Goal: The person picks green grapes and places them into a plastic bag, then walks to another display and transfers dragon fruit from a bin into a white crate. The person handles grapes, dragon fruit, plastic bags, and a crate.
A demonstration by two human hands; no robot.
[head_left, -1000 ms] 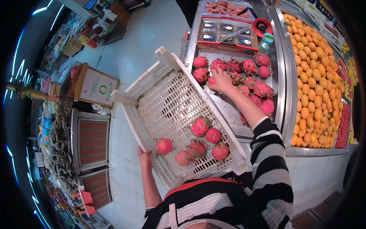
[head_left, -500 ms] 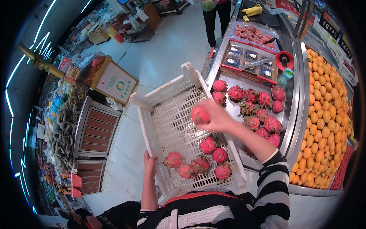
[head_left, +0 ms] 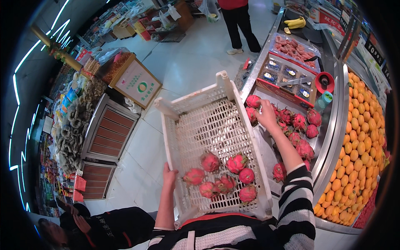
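My left hand [head_left: 169, 176] is closed round the left rim of a white slotted plastic crate [head_left: 170, 137], which tilts in front of me. Several pink dragon fruits lie in its near half, among them a dragon fruit [head_left: 209, 161] a little apart from the others. My right hand [head_left: 266, 116] is past the crate's right side, over the metal counter. Its fingers are apart, with the fingertips close against a dragon fruit [head_left: 252, 101] at the counter's left edge; whether they touch it is hard to see. More dragon fruits [head_left: 299, 121] lie right of that hand, partly hidden by my forearm.
Beyond the dragon fruits are a box of dark-berry packs [head_left: 287, 77], a tray of reddish fruit [head_left: 293, 48] and bananas [head_left: 296, 23]. Oranges [head_left: 358, 146] are heaped at right. A person [head_left: 239, 25] stands ahead; another person [head_left: 112, 227] is at lower left.
My right hand has let go of a dragon fruit, now lying in the crate, and has moved right to the fruits on the counter. My left hand keeps its hold on the crate.
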